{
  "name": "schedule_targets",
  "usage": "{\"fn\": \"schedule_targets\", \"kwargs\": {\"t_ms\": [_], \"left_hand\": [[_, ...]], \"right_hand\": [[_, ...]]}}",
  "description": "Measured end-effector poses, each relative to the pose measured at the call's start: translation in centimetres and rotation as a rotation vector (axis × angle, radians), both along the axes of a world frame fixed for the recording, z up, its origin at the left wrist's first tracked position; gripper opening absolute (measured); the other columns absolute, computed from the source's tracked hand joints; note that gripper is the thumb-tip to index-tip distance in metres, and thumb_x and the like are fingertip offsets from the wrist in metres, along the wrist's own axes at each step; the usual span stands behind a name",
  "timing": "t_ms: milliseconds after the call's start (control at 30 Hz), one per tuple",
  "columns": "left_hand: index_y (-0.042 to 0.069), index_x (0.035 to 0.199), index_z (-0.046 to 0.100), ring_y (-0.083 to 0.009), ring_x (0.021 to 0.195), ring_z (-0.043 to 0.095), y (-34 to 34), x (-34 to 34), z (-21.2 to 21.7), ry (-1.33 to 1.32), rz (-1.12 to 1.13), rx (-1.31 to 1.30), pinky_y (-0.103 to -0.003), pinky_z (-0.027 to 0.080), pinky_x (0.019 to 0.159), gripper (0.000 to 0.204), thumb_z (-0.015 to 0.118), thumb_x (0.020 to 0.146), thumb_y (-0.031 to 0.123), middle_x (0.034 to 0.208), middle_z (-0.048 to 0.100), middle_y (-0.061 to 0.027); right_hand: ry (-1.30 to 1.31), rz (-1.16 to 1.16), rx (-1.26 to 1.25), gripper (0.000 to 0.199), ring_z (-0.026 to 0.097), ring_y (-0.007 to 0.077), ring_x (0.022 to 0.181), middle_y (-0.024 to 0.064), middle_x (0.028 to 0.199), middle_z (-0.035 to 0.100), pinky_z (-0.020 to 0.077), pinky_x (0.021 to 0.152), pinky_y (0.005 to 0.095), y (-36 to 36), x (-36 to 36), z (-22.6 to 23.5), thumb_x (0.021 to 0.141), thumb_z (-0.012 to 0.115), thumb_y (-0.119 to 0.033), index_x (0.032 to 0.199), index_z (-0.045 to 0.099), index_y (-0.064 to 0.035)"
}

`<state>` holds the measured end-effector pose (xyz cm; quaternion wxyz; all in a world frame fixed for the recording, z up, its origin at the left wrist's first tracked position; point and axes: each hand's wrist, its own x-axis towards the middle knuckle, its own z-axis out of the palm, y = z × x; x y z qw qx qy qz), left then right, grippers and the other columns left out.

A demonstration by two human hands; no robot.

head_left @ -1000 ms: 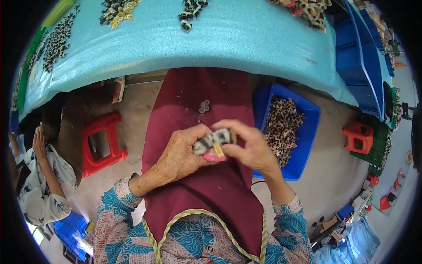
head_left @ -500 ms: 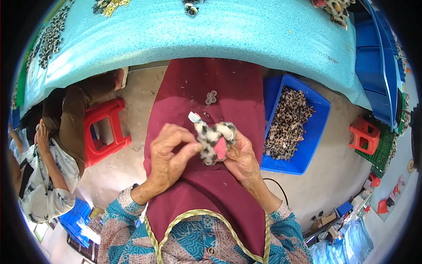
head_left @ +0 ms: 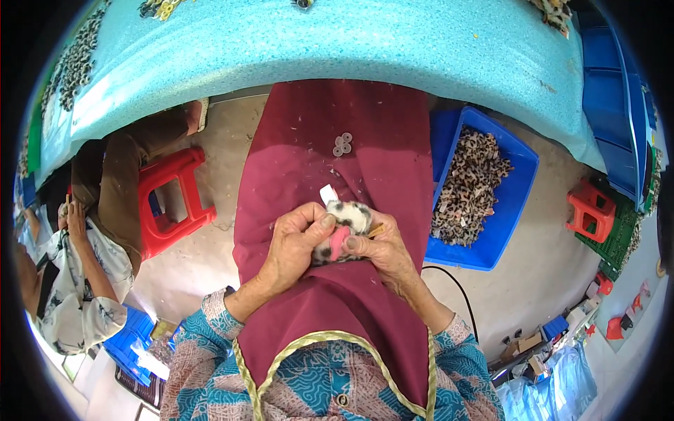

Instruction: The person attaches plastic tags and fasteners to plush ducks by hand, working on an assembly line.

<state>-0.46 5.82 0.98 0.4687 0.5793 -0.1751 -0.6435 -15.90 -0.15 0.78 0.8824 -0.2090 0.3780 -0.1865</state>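
A small leopard-print piece [head_left: 349, 223] with a pink part is held over the lap, above the dark red cloth [head_left: 330, 175] that covers the legs. It sits between the two hands, and both grips are pressed on it. The left hand [head_left: 293, 247] pinches its left side, with the thumb on top near the spotted fabric and the fingers curled under it. The right hand [head_left: 379, 251] pinches its right side, and its thumb lies just beside the pink part. A small white tag [head_left: 328, 194] stands out from the upper left of the piece, free of both hands. Higher on the cloth lie three small grey rings [head_left: 342, 144], touching each other and well apart from the hands. To the right of the lap, on the floor, stands a blue bin [head_left: 516, 203] with many leopard-print pieces [head_left: 469, 184] in it. Above the lap runs the edge of a light blue worktop [head_left: 337, 49], with some more spotted pieces at its far edges. On the left is a red stool [head_left: 168, 203], and beside it sits another person [head_left: 77, 281] in a patterned white shirt. A second red stool [head_left: 588, 208] stands far to the right.
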Motion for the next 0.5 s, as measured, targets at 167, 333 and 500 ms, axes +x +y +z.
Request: {"fn": "schedule_targets", "kwargs": {"t_ms": [167, 333, 500], "left_hand": [[0.006, 0.078, 0.055, -0.0041, 0.064, 0.047, 0.4, -0.3, 0.8, 0.429, 0.166, 0.177, -0.020, 0.040, 0.057, 0.019, 0.056, 0.091, 0.019, 0.074, 0.055, 0.0028], [0.005, 0.077, 0.054, -0.0033, 0.065, 0.045, 0.1, 0.0, -0.1, 0.186, 0.028, 0.050, -0.020, 0.038, 0.056, 0.021, 0.059, 0.090, 0.021, 0.074, 0.055, 0.0025], [0.003, 0.077, 0.056, -0.0040, 0.064, 0.045, -0.2, -0.3, 0.3, -0.096, -0.023, 0.004, -0.020, 0.038, 0.056, 0.021, 0.062, 0.087, 0.020, 0.072, 0.053, 0.0018]], "right_hand": [[-0.026, -0.016, 0.037, 0.040, 0.062, 0.0110, 0.080, 0.0045, 0.090, 0.066, 0.0505, 0.074, 0.0237, 0.3, -0.2, -0.4, 0.073, 0.074, -0.010, 0.108, 0.060, 0.0013], [-0.095, -0.078, 0.068, 0.041, 0.062, 0.0112, 0.080, 0.0046, 0.092, 0.065, 0.0501, 0.074, 0.0231, 0.0, -0.6, -0.9, 0.072, 0.073, -0.008, 0.109, 0.059, 0.0012], [-0.150, -0.131, 0.110, 0.043, 0.061, 0.0115, 0.082, 0.0049, 0.094, 0.065, 0.0493, 0.075, 0.0231, 0.3, -0.4, -1.2, 0.071, 0.073, -0.006, 0.111, 0.058, 0.0013]]}}
